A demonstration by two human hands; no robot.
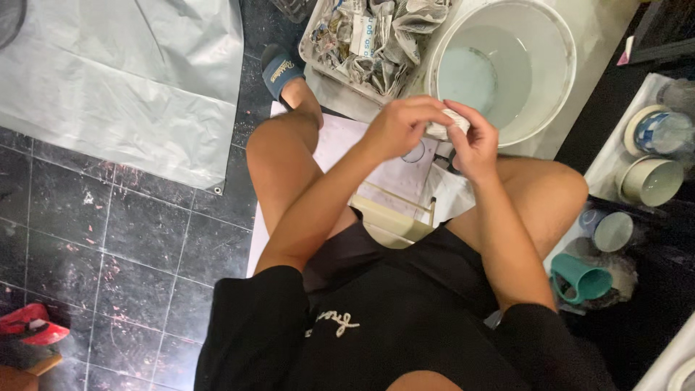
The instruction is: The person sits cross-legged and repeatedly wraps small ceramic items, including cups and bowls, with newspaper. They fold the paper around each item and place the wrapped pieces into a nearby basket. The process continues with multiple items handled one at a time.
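Observation:
I sit with bare knees apart, looking down at my hands. My left hand [400, 124] and my right hand [476, 139] meet in front of me and together grip a small whitish object [447, 124], mostly hidden by the fingers. They hover just before a large white bucket [552, 94] that holds cloudy pale water. What the small object is cannot be made out.
A tray of crumpled newspaper [373, 40] stands beyond my left knee. Cups and bowls [649, 179] and a teal mug [579, 279] lie at the right. A grey plastic sheet [123, 80] covers the dark tiled floor at left. White paper [347, 141] lies under my legs.

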